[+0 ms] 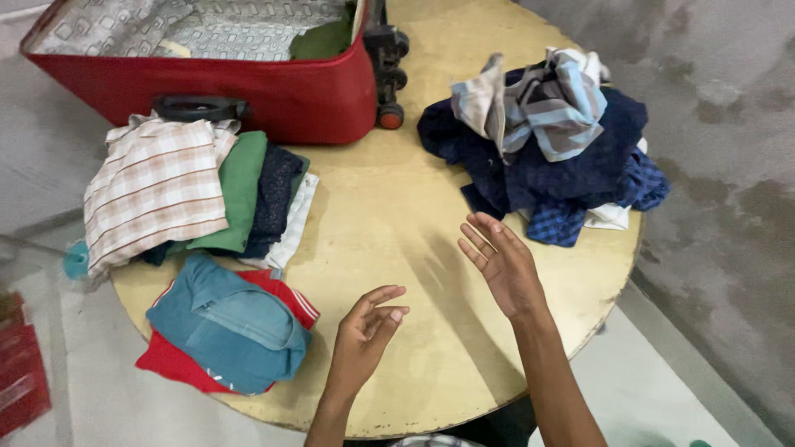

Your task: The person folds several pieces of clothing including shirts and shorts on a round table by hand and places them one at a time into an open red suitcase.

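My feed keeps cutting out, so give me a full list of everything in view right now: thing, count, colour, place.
table: one, round, yellowish, centre.
suitcase: one, red, open, patterned grey lining, far left of the table.
folded stack: one overlapping row; checked cream shirt, green, dark navy and white pieces; left, in front of the suitcase.
blue folded garment: one, denim blue, near left edge, lying on a red garment.
unfolded pile: one heap; navy, blue check and grey-and-light-blue striped clothes; far right.
red object: one, on the floor at lower left, kind unclear.
left hand: empty, fingers curled, above the table's near edge.
right hand: empty, open, nearest the unfolded pile.
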